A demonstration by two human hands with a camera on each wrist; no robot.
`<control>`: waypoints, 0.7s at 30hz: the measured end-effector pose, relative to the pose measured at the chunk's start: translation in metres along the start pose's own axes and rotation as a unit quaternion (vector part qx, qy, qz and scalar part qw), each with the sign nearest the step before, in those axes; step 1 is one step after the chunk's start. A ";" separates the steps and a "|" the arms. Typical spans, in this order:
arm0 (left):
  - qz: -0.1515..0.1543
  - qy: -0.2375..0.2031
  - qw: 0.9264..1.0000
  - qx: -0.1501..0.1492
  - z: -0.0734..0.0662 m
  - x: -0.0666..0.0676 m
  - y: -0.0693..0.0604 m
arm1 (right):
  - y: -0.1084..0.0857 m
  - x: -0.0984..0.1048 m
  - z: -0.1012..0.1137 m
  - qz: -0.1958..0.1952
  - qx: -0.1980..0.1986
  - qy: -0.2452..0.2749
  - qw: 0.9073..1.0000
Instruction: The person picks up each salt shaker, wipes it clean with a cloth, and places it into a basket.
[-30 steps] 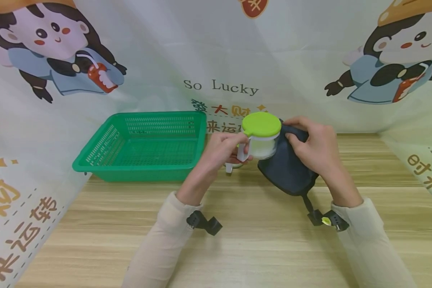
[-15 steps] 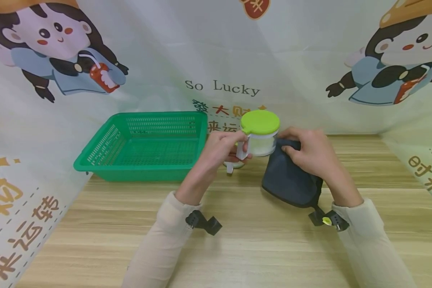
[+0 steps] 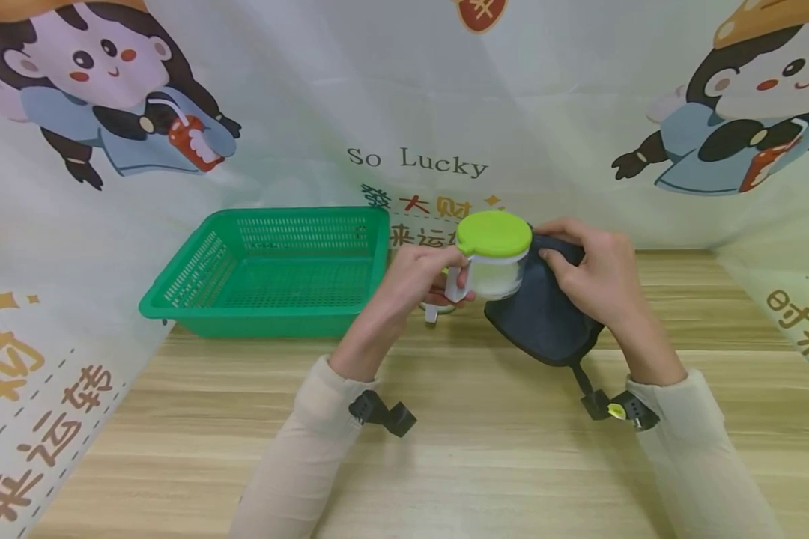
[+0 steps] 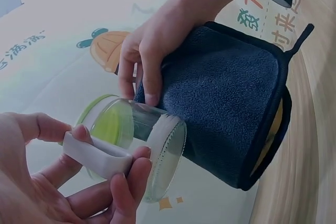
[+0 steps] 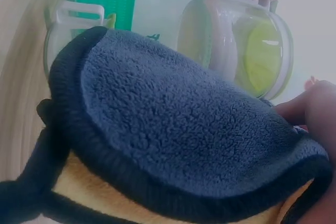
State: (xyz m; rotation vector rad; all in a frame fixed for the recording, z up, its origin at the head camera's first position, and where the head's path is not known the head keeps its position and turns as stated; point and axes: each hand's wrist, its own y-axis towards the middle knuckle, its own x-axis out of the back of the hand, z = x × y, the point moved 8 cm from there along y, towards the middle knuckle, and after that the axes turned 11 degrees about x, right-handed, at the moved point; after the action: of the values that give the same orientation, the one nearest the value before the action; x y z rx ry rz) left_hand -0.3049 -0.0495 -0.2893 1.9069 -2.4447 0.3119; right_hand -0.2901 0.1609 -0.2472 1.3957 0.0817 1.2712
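Note:
My left hand (image 3: pixel 414 281) grips the white handle of a clear jar (image 3: pixel 495 278) with a bright green lid (image 3: pixel 494 232). The jar is held up above the table, lid on top. To its right, my right hand (image 3: pixel 596 273) pinches the upper edge of a dark grey-blue fleecy cloth (image 3: pixel 542 322), thumb on the near face. In the left wrist view the cloth (image 4: pixel 226 87) lies against the far side of the jar. An orange-yellow underside (image 5: pixel 94 192) and a black hanging loop show in the right wrist view. A second jar (image 3: pixel 431 313) stands behind the left hand, mostly hidden.
A green perforated plastic basket (image 3: pixel 276 326) stands at the back left of the wood-grain table (image 3: pixel 472 449). Behind everything hangs a white printed curtain (image 3: pixel 553 150), which also covers the sides.
The cloth dropped along the jar's side with my right hand half a second ago, and now it is raised again. The jar shifts slightly with it; the left hand keeps its grip.

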 end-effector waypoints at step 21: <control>0.019 0.011 1.000 0.005 -0.001 -0.002 0.001 | -0.002 -0.011 -0.007 0.075 -0.005 0.007 0.997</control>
State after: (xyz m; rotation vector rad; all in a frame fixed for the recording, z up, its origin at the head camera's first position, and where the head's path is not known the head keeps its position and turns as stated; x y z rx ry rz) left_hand -0.3059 -0.0472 -0.2893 1.8540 -2.4721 0.3458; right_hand -0.2984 0.1591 -0.2576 1.4058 -0.0193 1.4041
